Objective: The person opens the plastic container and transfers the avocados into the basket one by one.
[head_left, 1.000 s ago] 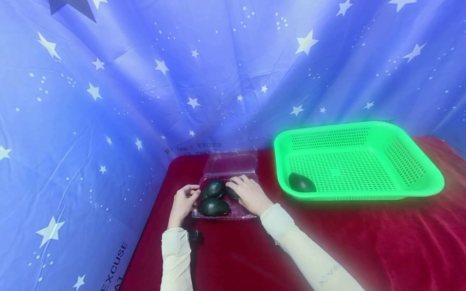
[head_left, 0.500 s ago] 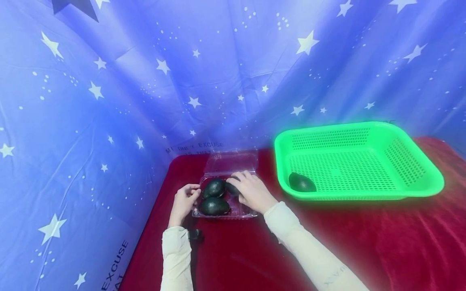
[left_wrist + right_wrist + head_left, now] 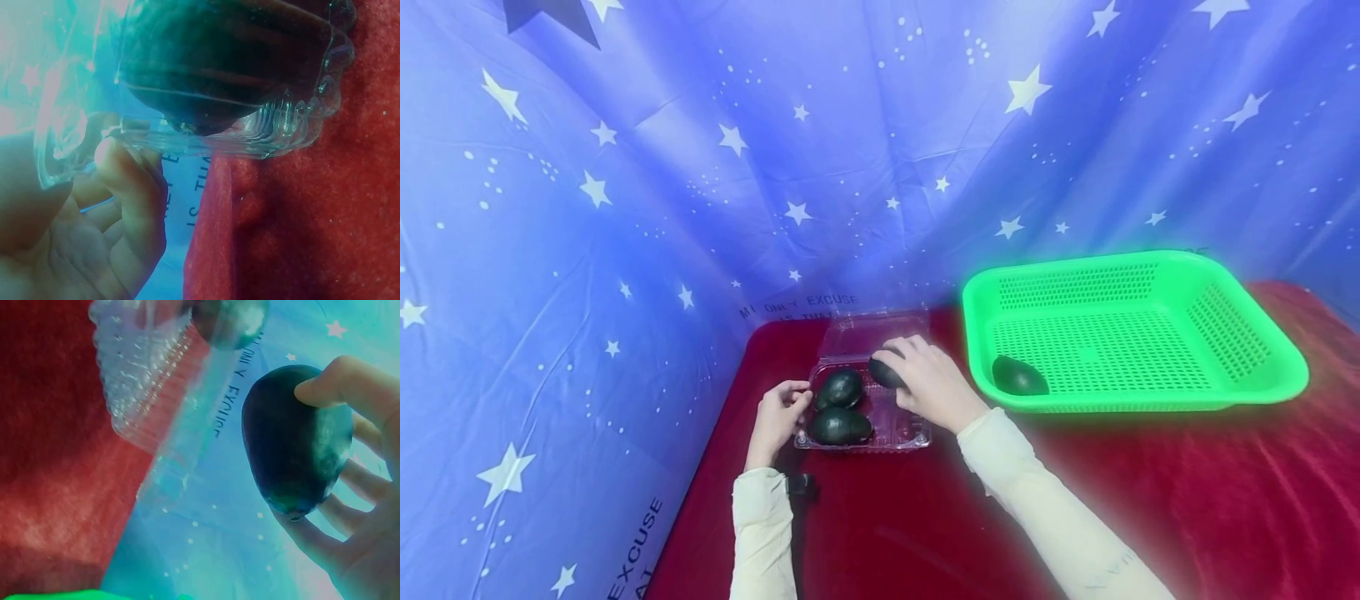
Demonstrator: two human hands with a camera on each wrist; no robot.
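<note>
My right hand point(image 3: 934, 385) grips a dark green avocado point(image 3: 886, 372) above the right side of a clear plastic clamshell box point(image 3: 904, 439). In the right wrist view, thumb and fingers wrap that avocado point(image 3: 284, 447), its narrow stem end away from the thumb. Two more avocados lie in the box's left half, one toward the back point(image 3: 840, 388) and one in front point(image 3: 842, 427). At the box's left edge, my left hand point(image 3: 778, 419) pinches the rim between thumb and finger. The left wrist view has the thumb point(image 3: 112, 156) right at the clear rim.
To the right stands a green perforated plastic basket point(image 3: 1150, 402), with one avocado point(image 3: 1019, 377) in its near left corner. The box's lid point(image 3: 876, 333) is raised at the back. A dark red cloth point(image 3: 880, 525) covers the table, and a blue star-printed curtain point(image 3: 850, 125) hangs behind.
My right hand has lifted the avocado up from the box's right half and a little to the right. The left hand stays at the rim.
</note>
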